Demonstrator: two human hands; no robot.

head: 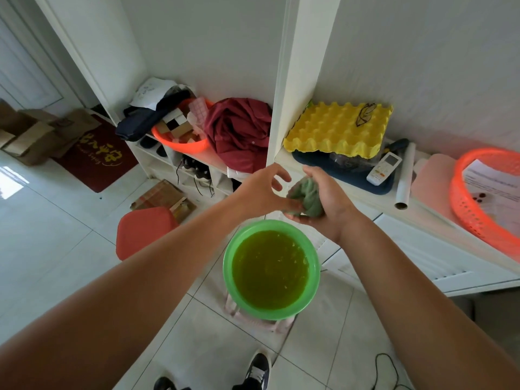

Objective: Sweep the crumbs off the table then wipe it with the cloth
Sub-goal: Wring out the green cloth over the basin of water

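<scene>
The right hand (pixel 327 198) has its grip curled round a balled green cloth (pixel 305 197) (wadded up against the palm). Just left of that grip, the left hand (pixel 260 190) hangs with fingers spread and loosely curved, holding nothing; whether its thumb touches the cloth I cannot tell. Below the grip sits a green basin (pixel 227 266) of yellowish water (pixel 270 268), on a pale stool (pixel 271 325).
</scene>
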